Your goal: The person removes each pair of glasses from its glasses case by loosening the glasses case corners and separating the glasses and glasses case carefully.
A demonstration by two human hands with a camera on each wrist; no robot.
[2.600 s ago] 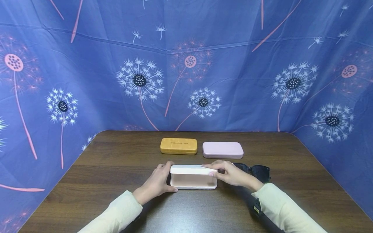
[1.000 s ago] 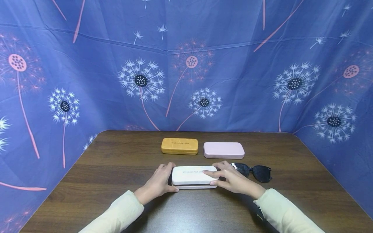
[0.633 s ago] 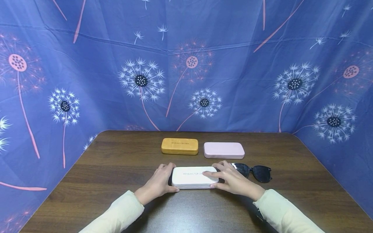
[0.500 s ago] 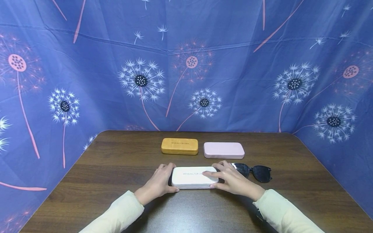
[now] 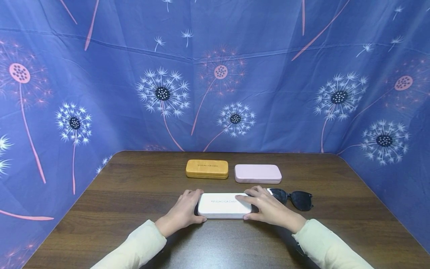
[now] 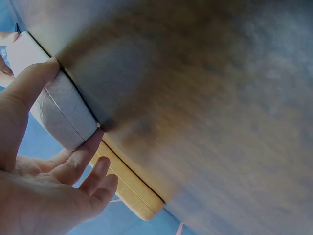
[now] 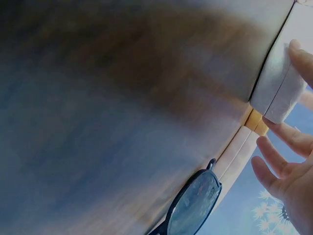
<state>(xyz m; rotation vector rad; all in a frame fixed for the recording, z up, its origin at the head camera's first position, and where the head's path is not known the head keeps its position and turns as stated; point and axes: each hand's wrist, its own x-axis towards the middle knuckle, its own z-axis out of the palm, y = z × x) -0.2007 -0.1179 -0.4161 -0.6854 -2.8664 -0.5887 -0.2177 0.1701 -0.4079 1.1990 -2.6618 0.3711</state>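
Observation:
A white glasses case (image 5: 223,210) with printed lettering lies on the table, its lid down flush on its base. My left hand (image 5: 181,211) grips its left end, thumb at the front edge and fingers at the back. In the left wrist view, the thumb and a finger of that hand (image 6: 54,191) span the end of the case (image 6: 63,115). My right hand (image 5: 267,205) holds the right end, thumb at the front corner and index finger on the lid. The right wrist view has this hand (image 7: 298,171) around the case's end (image 7: 279,88). The case's inside is hidden.
Behind stand a yellow glasses case (image 5: 206,170) and a pale pink one (image 5: 258,174), both with lids down. Black sunglasses (image 5: 301,201) lie right of my right hand, partly hidden by it. A blue dandelion-print cloth (image 5: 268,74) hangs around the wooden table (image 5: 134,186).
The white case's lid has come down from half raised to fully down under my right hand. My right index finger has shifted slightly on the lid. The left hand keeps its hold.

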